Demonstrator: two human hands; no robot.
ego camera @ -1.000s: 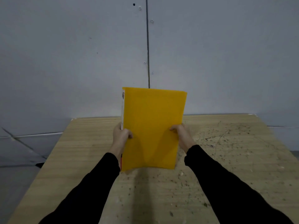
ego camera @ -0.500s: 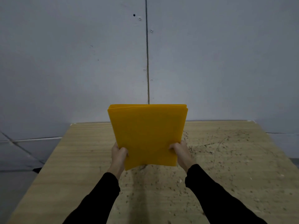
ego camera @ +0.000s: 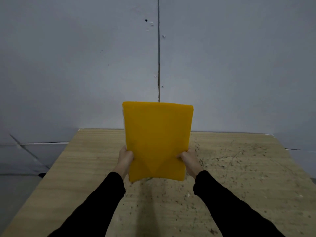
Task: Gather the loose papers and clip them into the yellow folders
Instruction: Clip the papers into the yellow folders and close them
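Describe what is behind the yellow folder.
Behind the folder show the table's far edge and the grey wall with its seam. Fingers of the left hand and right hand behind it are covered, as is anything inside.

A pale wooden worktop (ego camera: 77, 177) stood against a grey panelled wall (ego camera: 68, 65). Dark specks and scratches (ego camera: 239, 159) covered the worktop's right half. A vertical seam (ego camera: 158, 57) split the wall, with small screw heads (ego camera: 163, 36) and a dark hole (ego camera: 146, 20) beside it. Grey floor (ego camera: 17, 185) showed at left.
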